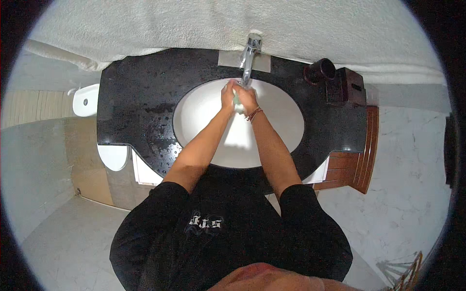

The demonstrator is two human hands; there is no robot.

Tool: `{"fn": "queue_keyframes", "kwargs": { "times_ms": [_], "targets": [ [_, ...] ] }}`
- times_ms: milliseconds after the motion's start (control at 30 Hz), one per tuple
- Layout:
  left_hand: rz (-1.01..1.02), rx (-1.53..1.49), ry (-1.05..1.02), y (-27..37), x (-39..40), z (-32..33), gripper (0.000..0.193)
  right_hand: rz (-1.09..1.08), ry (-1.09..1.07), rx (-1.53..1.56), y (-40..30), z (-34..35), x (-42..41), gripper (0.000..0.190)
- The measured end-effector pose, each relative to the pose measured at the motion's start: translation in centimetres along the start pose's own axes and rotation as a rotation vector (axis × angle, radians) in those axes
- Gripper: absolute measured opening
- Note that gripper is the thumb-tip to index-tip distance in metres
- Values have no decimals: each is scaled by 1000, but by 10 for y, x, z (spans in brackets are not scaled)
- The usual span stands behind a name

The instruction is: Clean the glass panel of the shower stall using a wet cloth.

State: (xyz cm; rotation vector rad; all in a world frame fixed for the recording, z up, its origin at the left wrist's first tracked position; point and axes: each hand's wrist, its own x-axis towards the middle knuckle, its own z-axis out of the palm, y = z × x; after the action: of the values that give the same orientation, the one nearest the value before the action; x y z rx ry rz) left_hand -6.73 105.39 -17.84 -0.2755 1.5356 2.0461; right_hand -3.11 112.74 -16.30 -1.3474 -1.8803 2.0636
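Both hands meet over the white oval sink basin [280, 127], just under the spout of a chrome faucet [248, 60]. My left hand [227, 95] and my right hand [247, 97] are pressed around a small pale green and white item [237, 102]. Only its lower part shows between the palms; whether it is a cloth or a sponge cannot be told. A beaded bracelet [253, 114] circles my right wrist. The fingertips are partly hidden beneath the spout.
The black stone countertop [145, 80] surrounds the basin, with water drops on its left side. A dark cup [320, 71] and a dark box [346, 86] stand at the right back. White towelling fabric [182, 25] spans the rear. A white toilet [113, 157] lies left, a wooden cabinet [342, 169] right.
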Motion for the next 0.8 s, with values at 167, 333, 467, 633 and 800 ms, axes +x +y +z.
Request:
{"fn": "queue_keyframes", "kwargs": {
  "times_ms": [167, 333, 467, 633, 800],
  "targets": [
    [152, -132, -6, 2, -35, 49, 30, -62, 63, -73, 42, -38, 63, 42],
    [-54, -349, 208, 2, -29, 27, 41, -331, 271, -154, 14, 11, 16, 35],
    [-375, -364, -32, 6, -24, 31, 48, -268, 390, -387, 12, -17, 3, 27],
    [-461, -474, -253, -5, 16, 18, 37, -767, 110, -142, -5, -24, -17, 30],
    [-514, -324, -375, -12, 30, 16, 39, -663, 177, -426, -18, -33, -20, 42]
  ]
}}
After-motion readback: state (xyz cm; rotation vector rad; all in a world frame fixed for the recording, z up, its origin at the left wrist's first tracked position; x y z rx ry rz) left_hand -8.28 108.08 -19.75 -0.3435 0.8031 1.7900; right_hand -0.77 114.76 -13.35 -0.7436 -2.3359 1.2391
